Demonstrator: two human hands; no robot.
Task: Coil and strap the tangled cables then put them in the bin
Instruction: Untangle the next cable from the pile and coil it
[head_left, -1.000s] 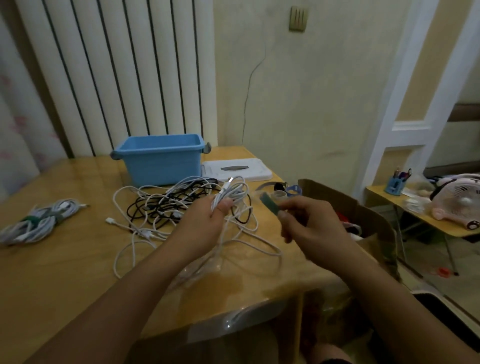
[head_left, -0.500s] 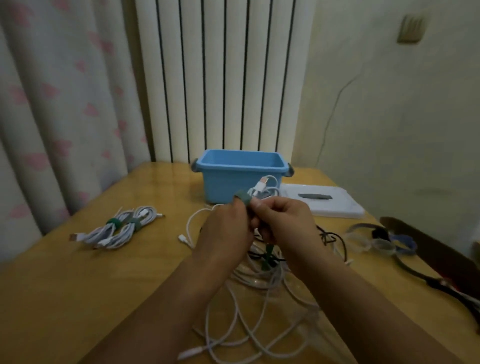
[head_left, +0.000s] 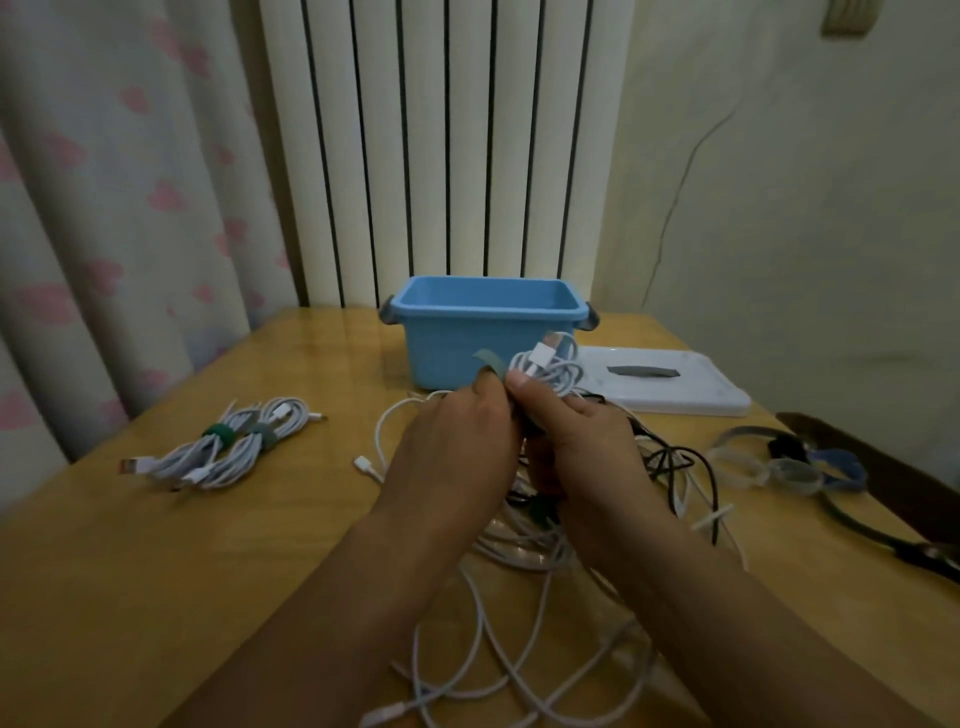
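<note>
Above the near-centre worktop (head_left: 130, 545): both hands met over the tangle, just in front of the blue bin (head_left: 485, 332).
Coiled cable (head_left: 550, 366): a small white bundle, probably light, limp and springy; its loops would likely slacken if the pinch eased.
Where to hold: across the waist of the bundle, all loops gathered, and not by the plug (head_left: 543, 356) sticking out at its far end.
Right hand (head_left: 582, 447): fingers curled round the bundle, the thumb (head_left: 519, 387) pressing its left side.
Strap (head_left: 491, 361): a thin grey-green strip, soft; its free end stood up to the left of the bundle.
Left hand (head_left: 457, 441): fingers narrowed on the strap, touching the right thumb; the rest of its grip was hidden.
Loose cables (head_left: 519, 623): white and black strands lay tangled under and nearer than the hands.
Strapped bundles (head_left: 228, 441): two lay well apart at the left.
Bin: nothing showed inside it from this angle.
</note>
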